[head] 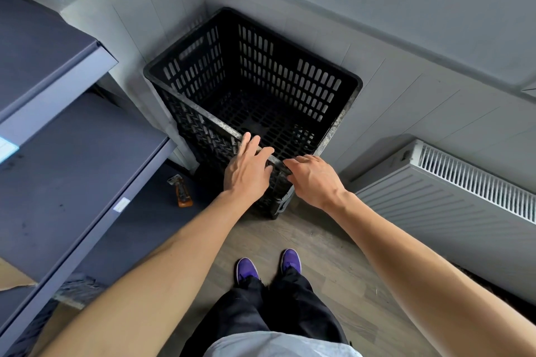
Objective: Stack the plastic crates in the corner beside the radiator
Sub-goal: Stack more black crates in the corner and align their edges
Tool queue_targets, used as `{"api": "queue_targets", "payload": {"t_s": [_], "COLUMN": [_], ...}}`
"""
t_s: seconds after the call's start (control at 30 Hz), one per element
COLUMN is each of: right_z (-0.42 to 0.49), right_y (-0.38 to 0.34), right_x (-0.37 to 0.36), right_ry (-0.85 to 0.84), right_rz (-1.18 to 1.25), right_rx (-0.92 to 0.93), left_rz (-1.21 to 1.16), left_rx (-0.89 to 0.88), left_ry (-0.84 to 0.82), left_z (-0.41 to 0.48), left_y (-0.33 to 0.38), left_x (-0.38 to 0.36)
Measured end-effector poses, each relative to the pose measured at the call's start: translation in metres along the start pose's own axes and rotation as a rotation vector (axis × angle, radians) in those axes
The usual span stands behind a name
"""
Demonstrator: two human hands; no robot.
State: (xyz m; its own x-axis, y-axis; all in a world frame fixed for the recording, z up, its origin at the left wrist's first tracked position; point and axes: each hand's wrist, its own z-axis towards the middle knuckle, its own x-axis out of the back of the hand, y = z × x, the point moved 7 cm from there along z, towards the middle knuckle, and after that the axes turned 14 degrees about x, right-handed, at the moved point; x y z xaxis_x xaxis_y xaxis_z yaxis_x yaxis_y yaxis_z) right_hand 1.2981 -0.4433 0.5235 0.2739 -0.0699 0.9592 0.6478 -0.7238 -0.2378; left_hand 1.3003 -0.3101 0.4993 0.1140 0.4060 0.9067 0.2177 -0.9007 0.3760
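Stack [203,136] sits in the wall corner, just beside the radiator [452,200] at its far end. The top crate [290,72] is empty, and I can't tell how many are under it.

Both hands are close together on the crate's rim, at the corner nearest the radiator. Left hand [246,171] lies flat with its fingers straight across the rim. Right hand [314,180] has its fingers curled over the rim.

Risks, as I judge them:
- The stack is tall and both hands load one corner, so a push there could twist the crate off its seat or rock the stack.
- If the crate isn't fully seated it could drop suddenly and pinch the right fingers.
- The orange tool [181,193] on the floor, on the stack's side away from the radiator, is a trip hazard when stepping back.
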Motion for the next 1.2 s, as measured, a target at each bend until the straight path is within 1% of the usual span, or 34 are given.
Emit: {"api": "queue_targets", "payload": {"t_s": [0.2, 0.3, 0.47, 0.57, 0.67, 0.77, 0.83, 0.93, 1.03, 1.13, 1.2], "right_z": [-0.005, -0.011, -0.024, -0.03, -0.034, -0.046, -0.055, -0.062, -0.065, -0.068, -0.071], "right_y": [-0.002, -0.003, 0.009, 0.017, 0.022, 0.026, 0.028, 0.032, 0.04, 0.046, 0.046], "right_x": [-0.005, -0.001, 0.007, 0.008, 0.009, -0.002, -0.013, -0.025, -0.031, -0.037, -0.045], "right_ry": [0.079, 0.173, 0.272, 0.24, 0.204, 0.178, 0.172, 0.177, 0.263, 0.352, 0.399], "right_rz": [0.015, 0.052, 0.108, 0.113, 0.098, 0.092, 0.115, 0.184, 0.267, 0.38, 0.463], "right_rx": [-0.018, -0.026, -0.073, -0.094, -0.116, -0.12, -0.113, -0.095, -0.067, -0.097, -0.113], "left_rz": [-0.149, -0.216, -0.316, -0.237, -0.193, -0.205, -0.245, -0.291, -0.379, -0.455, -0.517], "left_rx": [0.043, 0.074, 0.177, 0.211, 0.202, 0.194, 0.201, 0.216, 0.249, 0.255, 0.328], "left_ry": [0.047, 0.092, 0.016, -0.023, -0.056, -0.123, -0.134, -0.113, -0.091, 0.04, 0.103], "left_z": [-0.017, -0.026, -0.032, -0.03, -0.026, -0.032, -0.037, -0.044, -0.05, -0.06, -0.068], "left_y": [-0.004, -0.007, -0.009, 0.0, 0.009, 0.022, 0.028, 0.031, 0.029, 0.031, 0.021], "left_x": [-0.002, -0.001, -0.006, -0.01, -0.015, -0.028, -0.036, -0.04, -0.044, -0.044, -0.055]}}
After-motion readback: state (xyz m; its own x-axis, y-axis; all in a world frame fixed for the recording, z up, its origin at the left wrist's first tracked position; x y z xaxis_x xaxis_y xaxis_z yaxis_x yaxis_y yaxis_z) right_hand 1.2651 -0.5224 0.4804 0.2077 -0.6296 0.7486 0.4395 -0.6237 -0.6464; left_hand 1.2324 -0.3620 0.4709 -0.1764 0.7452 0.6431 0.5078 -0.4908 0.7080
